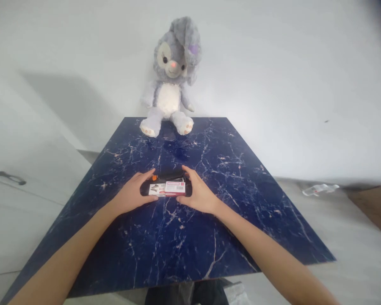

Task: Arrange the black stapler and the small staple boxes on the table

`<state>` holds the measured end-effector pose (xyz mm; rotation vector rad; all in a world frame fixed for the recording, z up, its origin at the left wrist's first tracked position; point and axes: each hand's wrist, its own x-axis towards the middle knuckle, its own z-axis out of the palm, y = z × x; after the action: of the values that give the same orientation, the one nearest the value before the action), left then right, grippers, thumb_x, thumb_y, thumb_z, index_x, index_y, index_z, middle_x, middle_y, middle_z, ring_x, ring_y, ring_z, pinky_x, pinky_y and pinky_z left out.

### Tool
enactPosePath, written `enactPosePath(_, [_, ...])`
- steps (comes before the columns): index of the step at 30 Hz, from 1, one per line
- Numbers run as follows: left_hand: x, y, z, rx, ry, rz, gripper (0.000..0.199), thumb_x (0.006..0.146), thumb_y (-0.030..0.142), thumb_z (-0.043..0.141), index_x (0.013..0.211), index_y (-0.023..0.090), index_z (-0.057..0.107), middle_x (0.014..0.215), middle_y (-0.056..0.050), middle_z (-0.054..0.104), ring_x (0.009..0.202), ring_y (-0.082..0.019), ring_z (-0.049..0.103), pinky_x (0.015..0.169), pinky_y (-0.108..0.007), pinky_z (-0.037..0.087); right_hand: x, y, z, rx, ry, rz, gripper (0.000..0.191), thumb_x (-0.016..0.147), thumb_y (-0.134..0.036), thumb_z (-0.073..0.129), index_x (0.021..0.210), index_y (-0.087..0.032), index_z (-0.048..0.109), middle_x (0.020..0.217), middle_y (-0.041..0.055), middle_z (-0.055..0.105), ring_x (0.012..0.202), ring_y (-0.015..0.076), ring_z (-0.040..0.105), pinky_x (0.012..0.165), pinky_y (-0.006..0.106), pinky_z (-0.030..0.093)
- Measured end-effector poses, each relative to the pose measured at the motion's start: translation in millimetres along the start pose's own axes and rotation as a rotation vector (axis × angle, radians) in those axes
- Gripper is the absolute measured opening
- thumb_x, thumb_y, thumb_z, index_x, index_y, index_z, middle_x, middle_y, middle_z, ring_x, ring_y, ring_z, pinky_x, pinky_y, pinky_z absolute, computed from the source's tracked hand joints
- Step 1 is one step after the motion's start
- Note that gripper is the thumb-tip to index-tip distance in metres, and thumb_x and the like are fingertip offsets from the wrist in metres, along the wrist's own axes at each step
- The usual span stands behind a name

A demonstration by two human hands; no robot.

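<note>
A small black tray [144, 191] lies on the dark blue marbled table [178, 241]. In it are a white and red box [175, 188], a smaller white box [156, 189] with a printed picture, a small orange piece [155, 178] and a dark item along the far side. My left hand [133, 192] is curved round the tray's left end, thumb and fingers apart at the edges. My right hand [198, 190] wraps the right end in the same way. Both hands appear to grip the tray between them.
A grey plush rabbit [169, 97] sits at the table's far edge against the wall. On the floor to the right lie a clear plastic wrapper [320, 189] and a cardboard box [373, 207]. A white cabinet with a dark handle [11, 178] stands at the left.
</note>
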<state>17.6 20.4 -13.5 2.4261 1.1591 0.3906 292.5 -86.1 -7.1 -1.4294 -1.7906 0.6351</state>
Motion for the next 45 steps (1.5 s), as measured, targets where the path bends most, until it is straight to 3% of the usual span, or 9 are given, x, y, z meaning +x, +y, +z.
enactPosePath(6, [-1.0, -1.0, 3.0, -0.020, 0.013, 0.036, 0.091, 0.079, 0.052, 0.075, 0.157, 0.032, 0.032, 0.140, -0.010, 0.056, 0.129, -0.033, 0.051, 0.110, -0.048, 0.042, 6.4, 10.7, 0.5, -0.034, -0.054, -0.190, 0.078, 0.082, -0.022, 0.073, 0.151, -0.030, 0.037, 0.142, 0.0084, 0.052, 0.129, 0.0246, 0.054, 0.111, 0.043, 0.046])
enactPosePath(13, [-3.2, 3.6, 2.0, -0.006, 0.022, 0.097, 0.090, 0.082, 0.051, 0.073, 0.158, 0.030, 0.030, 0.146, -0.009, 0.054, 0.133, -0.034, 0.047, 0.110, -0.049, 0.041, -2.0, 8.3, 4.3, -0.081, -0.024, -0.160, 0.071, 0.081, -0.020, 0.074, 0.145, -0.030, 0.045, 0.141, 0.0089, 0.051, 0.135, 0.0267, 0.048, 0.116, 0.047, 0.040])
enactPosePath(17, [-2.5, 2.3, 3.2, 0.013, 0.004, 0.062, 0.089, 0.082, 0.055, 0.072, 0.158, 0.031, 0.031, 0.142, -0.010, 0.056, 0.128, -0.034, 0.051, 0.106, -0.049, 0.044, -6.0, 5.8, 3.6, -0.067, -0.013, -0.150, 0.065, 0.081, -0.019, 0.072, 0.140, -0.031, 0.049, 0.132, 0.0074, 0.056, 0.121, 0.0250, 0.059, 0.107, 0.045, 0.049])
enactPosePath(19, [-2.4, 2.4, 4.0, 0.019, 0.003, 0.055, 0.088, 0.082, 0.056, 0.072, 0.157, 0.031, 0.032, 0.139, -0.010, 0.058, 0.127, -0.034, 0.052, 0.105, -0.049, 0.044, -7.5, 7.6, 3.9, -0.060, -0.020, -0.155, 0.073, 0.080, -0.019, 0.073, 0.145, -0.031, 0.044, 0.134, 0.0081, 0.056, 0.122, 0.0256, 0.058, 0.107, 0.045, 0.049])
enactPosePath(23, [-2.4, 5.1, 6.0, 0.018, 0.032, 0.089, 0.085, 0.084, 0.052, 0.072, 0.157, 0.030, 0.034, 0.145, -0.009, 0.055, 0.132, -0.033, 0.049, 0.110, -0.047, 0.040, -9.9, 14.1, 9.6, -0.060, 0.021, -0.072, 0.112, 0.076, -0.026, 0.078, 0.162, -0.026, 0.007, 0.149, 0.0153, 0.047, 0.137, 0.0319, 0.048, 0.115, 0.051, 0.041])
enactPosePath(25, [-2.0, 6.3, 7.9, 0.019, 0.043, 0.095, 0.081, 0.084, 0.051, 0.071, 0.154, 0.029, 0.038, 0.145, -0.009, 0.056, 0.132, -0.033, 0.049, 0.111, -0.047, 0.039, -10.3, 16.2, 12.8, -0.071, 0.014, -0.021, 0.118, 0.076, -0.029, 0.079, 0.163, -0.024, -0.001, 0.149, 0.0175, 0.047, 0.137, 0.0335, 0.049, 0.113, 0.053, 0.042])
enactPosePath(30, [-0.1, 6.0, 13.5, 0.003, 0.071, 0.059, 0.082, 0.083, 0.049, 0.073, 0.154, 0.026, 0.038, 0.142, -0.010, 0.059, 0.130, -0.034, 0.051, 0.110, -0.049, 0.039, -9.1, 15.6, 14.6, -0.128, 0.002, 0.035, 0.109, 0.079, -0.031, 0.076, 0.163, -0.026, 0.007, 0.143, 0.0157, 0.054, 0.126, 0.0327, 0.058, 0.107, 0.051, 0.048])
enactPosePath(38, [1.5, 8.2, 12.4, 0.013, 0.053, 0.043, 0.082, 0.086, 0.048, 0.070, 0.156, 0.026, 0.034, 0.137, -0.005, 0.065, 0.132, -0.032, 0.049, 0.115, -0.053, 0.032, -8.8, 11.3, 12.2, -0.160, 0.029, 0.061, 0.109, 0.077, -0.036, 0.079, 0.163, -0.023, 0.012, 0.141, 0.0170, 0.055, 0.128, 0.0335, 0.056, 0.109, 0.053, 0.045])
enactPosePath(45, [0.3, 12.9, 16.3, 0.026, 0.133, 0.075, 0.075, 0.086, 0.041, 0.071, 0.152, 0.025, 0.039, 0.131, -0.007, 0.066, 0.125, -0.032, 0.052, 0.107, -0.049, 0.042, -9.6, 8.7, 13.5, -0.191, 0.045, 0.070, 0.111, 0.077, -0.040, 0.079, 0.163, -0.023, 0.011, 0.138, 0.0182, 0.055, 0.125, 0.0345, 0.056, 0.104, 0.054, 0.048])
